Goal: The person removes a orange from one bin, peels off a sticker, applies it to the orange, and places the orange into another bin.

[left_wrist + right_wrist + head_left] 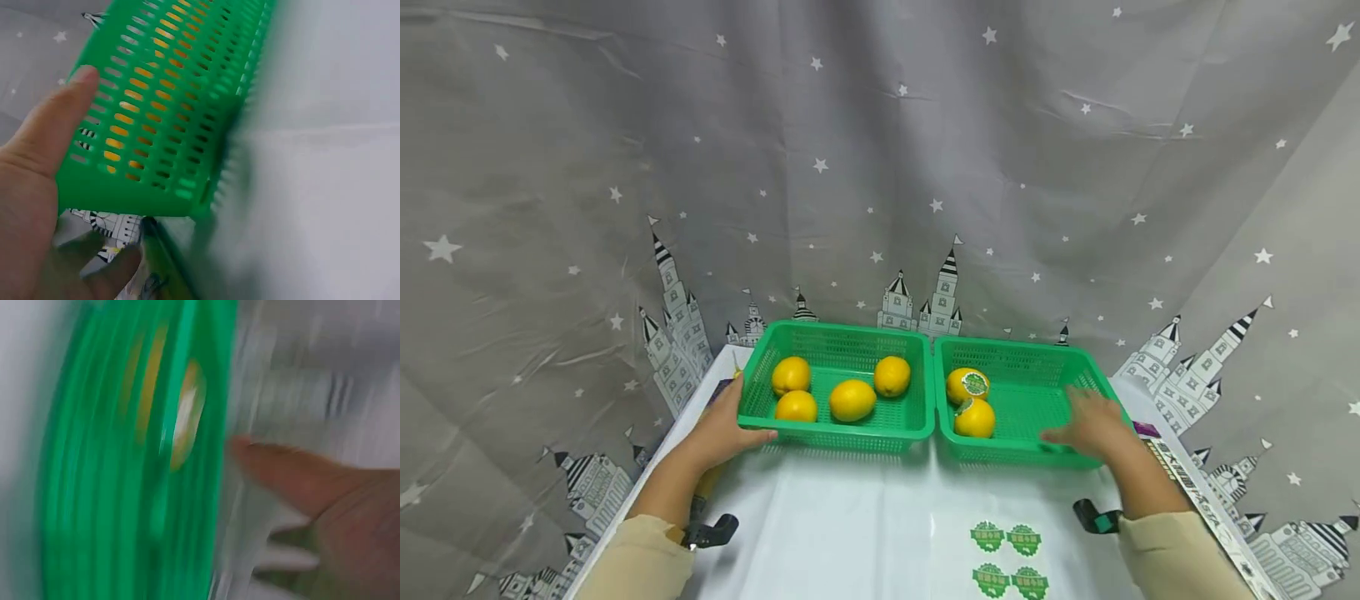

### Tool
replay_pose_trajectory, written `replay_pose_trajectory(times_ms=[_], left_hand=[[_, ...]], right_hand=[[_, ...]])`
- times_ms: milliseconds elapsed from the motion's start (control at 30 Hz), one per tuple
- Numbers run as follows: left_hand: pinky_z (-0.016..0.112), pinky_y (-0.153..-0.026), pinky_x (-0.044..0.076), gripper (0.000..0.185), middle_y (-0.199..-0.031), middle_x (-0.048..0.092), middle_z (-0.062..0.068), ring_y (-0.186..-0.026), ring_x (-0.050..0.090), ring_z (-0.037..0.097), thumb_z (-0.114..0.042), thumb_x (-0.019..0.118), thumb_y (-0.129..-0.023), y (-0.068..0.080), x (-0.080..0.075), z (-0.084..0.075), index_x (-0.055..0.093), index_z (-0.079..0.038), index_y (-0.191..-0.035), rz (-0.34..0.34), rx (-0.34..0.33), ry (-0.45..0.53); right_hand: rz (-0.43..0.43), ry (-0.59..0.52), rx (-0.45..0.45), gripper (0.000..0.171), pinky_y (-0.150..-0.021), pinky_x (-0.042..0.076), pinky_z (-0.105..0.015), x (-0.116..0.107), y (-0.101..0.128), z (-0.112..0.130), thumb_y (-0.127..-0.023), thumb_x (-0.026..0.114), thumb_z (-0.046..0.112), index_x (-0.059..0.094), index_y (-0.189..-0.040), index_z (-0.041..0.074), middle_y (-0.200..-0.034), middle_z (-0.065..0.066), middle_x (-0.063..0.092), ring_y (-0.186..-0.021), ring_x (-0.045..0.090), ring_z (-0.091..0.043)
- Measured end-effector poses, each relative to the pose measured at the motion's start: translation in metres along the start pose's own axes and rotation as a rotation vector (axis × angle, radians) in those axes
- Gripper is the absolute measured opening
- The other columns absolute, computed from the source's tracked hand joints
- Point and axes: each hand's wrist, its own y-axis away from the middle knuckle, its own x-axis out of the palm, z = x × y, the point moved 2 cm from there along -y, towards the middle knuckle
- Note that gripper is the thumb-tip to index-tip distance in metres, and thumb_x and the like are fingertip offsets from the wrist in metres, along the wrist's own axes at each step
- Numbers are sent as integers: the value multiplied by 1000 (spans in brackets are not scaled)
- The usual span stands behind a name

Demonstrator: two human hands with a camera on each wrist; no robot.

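"Anything legible?"
"No. Four stickers (987,537), bottom right of centre, and the edge strip (1198,502), lower right, carry print I can't read."
"Grip?"
"Left hand (724,429) spread, thumb touching the left basket (842,437), mid-frame; right hand (1086,425) spread, blurred, over the right basket (1015,452), contact unclear."
"Progress?"
"Two right lemons (975,421) show stickers, four left lemons (852,401) none; perhaps a third done."

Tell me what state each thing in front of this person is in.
Left basket: upright, partly filled
Its four fruits: whole, no stickers visible
Right basket: upright, partly filled
Its two fruits: whole, stickered
Four green stickers: lying flat
Left hand: at left basket's corner
Right hand: thumb extended, blurred
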Motion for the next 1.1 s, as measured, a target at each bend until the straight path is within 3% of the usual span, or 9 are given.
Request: replay_pose_trajectory(times_ms=[100,200,300,400,633,833,900,967,1100], left_hand=[[80,-116,19,125,-173,-5,27,-154,11,60,-65,73,-88,-2,7,4,-2,-2,-167,-28,-27,-1],[81,-116,15,117,-174,-8,23,-155,8,58,-63,68,-94,-4,6,2,-1,-2,-167,-26,-27,14],[78,-119,14,119,-175,-6,19,-157,8,53,-63,70,-92,-5,10,3,-1,-5,-167,-35,-26,54],[76,-120,16,121,-176,-4,18,-158,8,51,-62,74,-90,-4,15,5,0,-7,-168,-70,-35,110],[75,-120,17,121,-176,-1,20,-159,8,51,-56,78,-89,2,15,9,2,-5,-168,-117,-31,151],[75,-120,18,119,-175,-2,21,-158,8,52,-55,78,-90,8,20,8,4,-3,-167,-102,-48,168],[75,-120,19,119,-175,-1,22,-158,9,53,-55,78,-90,9,20,8,4,-3,-167,-103,-54,169],[75,-120,19,119,-175,-1,22,-158,9,53,-54,78,-90,10,18,7,4,-4,-167,-114,-50,177],[75,-119,19,118,-175,0,22,-157,9,53,-52,79,-90,11,13,7,4,-4,-167,-128,-38,198]], right_hand=[[-49,-104,-124,94,-118,26,-74,27,-7,77,-88,85,37,35,-161,4,-163,-27,36,-149,28,-56],[-48,-181,-213,86,-119,34,-66,61,-24,143,-88,86,36,43,-159,12,-163,-18,42,-150,35,-47],[-46,-247,-259,78,-118,41,-59,92,-47,187,-90,84,36,48,-155,12,-158,-15,48,-147,43,-40],[-25,-284,-287,75,-119,41,-55,116,-72,215,-93,81,35,47,-156,12,-159,-14,48,-147,44,-37],[215,-298,-286,95,-122,33,-60,144,-108,237,-97,77,37,18,-169,18,-172,-13,27,-154,34,-37],[354,-263,-229,78,-119,35,-65,151,-107,228,-102,68,42,31,-164,12,-164,-18,39,-150,39,-41],[379,-251,-229,76,-120,36,-61,152,-106,228,-102,67,44,35,-161,7,-160,-18,46,-148,43,-38],[392,-252,-238,80,-122,34,-59,152,-107,231,-101,67,45,32,-162,6,-162,-17,44,-149,42,-37],[416,-293,-283,86,-124,30,-60,152,-112,239,-100,69,42,21,-168,19,-167,-14,37,-151,39,-36]])
